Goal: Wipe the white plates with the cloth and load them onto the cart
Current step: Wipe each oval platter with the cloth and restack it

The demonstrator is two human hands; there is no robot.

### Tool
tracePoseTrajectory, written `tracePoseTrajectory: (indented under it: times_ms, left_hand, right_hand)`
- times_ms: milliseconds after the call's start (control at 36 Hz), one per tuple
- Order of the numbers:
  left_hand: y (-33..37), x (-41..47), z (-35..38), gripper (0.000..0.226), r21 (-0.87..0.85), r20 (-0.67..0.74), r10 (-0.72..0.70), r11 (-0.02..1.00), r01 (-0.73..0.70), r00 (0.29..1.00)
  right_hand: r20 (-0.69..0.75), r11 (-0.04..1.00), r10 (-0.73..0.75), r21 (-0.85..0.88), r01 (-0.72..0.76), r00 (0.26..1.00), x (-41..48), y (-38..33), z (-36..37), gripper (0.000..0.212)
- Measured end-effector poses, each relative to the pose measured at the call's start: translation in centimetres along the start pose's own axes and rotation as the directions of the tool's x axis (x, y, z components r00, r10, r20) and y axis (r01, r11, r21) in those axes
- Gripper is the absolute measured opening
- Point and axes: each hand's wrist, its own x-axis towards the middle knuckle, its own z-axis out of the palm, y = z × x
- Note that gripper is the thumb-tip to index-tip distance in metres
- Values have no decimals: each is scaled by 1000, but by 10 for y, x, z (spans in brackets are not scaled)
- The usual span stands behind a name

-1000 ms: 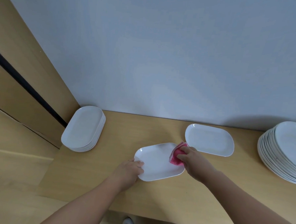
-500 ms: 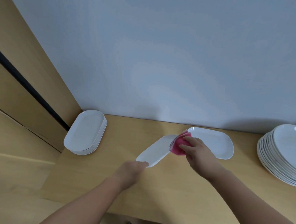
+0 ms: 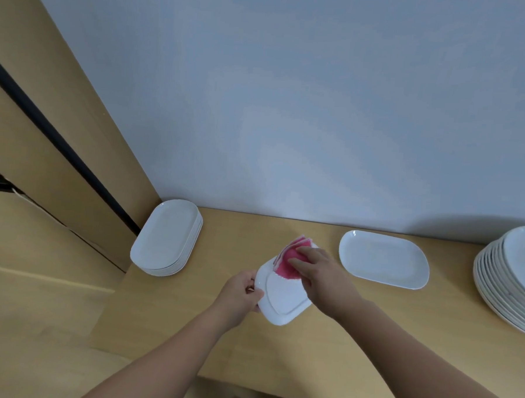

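Observation:
My left hand (image 3: pixel 241 295) grips the left rim of a white oblong plate (image 3: pixel 281 300), which is lifted off the wooden counter and turned so its underside faces me. My right hand (image 3: pixel 319 275) holds a pink cloth (image 3: pixel 288 262) against the plate's upper end. A single white oblong plate (image 3: pixel 384 259) lies flat on the counter to the right. A stack of white oblong plates (image 3: pixel 168 238) sits at the back left corner. No cart is in view.
A tall stack of white plates (image 3: pixel 512 276) stands at the right edge of the wooden counter (image 3: pixel 354 340). A grey wall runs behind, a wooden panel with a dark strip (image 3: pixel 60 145) closes the left side. The counter's front edge is near my forearms.
The plate went from lying flat on the counter to being lifted and flipped, underside toward me. My right hand kept the cloth on it and shifted left with it.

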Motion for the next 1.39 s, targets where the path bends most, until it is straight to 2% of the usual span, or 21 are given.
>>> tracePoseTrajectory:
  times_ms: [139, 306, 611, 722, 917, 1056, 1194, 1278, 1389]
  left_hand:
    - [1, 0, 1, 35, -52, 34, -55, 997, 57, 998]
    - [0, 0, -1, 32, -105, 40, -85, 991, 89, 996]
    - [1, 0, 3, 26, -208, 97, -104, 970, 123, 990]
    - [3, 2, 6, 26, -230, 81, -141, 961, 156, 987]
    - [8, 10, 6, 22, -251, 33, -186, 949, 189, 982]
    - [10, 11, 4, 20, -254, 6, -171, 953, 167, 985]
    - [10, 12, 6, 18, -248, 38, -181, 951, 185, 983]
    - [9, 14, 9, 17, -217, 4, -206, 955, 202, 979]
    - [5, 16, 10, 14, -203, -33, -244, 951, 233, 969]
  right_hand:
    - [244, 992, 74, -117, -46, 967, 19, -8, 34, 67]
    - [370, 986, 64, -168, 0, 927, 12, -8, 55, 74]
    - [373, 987, -86, -97, 131, 924, -10, -2, 58, 65]
    - [280, 987, -140, -37, 156, 950, -12, -8, 56, 49]
    - [162, 990, -139, 30, 136, 977, -21, -6, 56, 59]
    - [81, 977, -211, 11, 211, 974, -31, -7, 49, 56]
    - [63, 988, -155, -13, 156, 986, -43, -8, 52, 53]
    - [80, 984, -126, -119, 135, 989, -47, -10, 54, 56]
    - [108, 979, -89, -173, 107, 990, -56, 0, 59, 60]
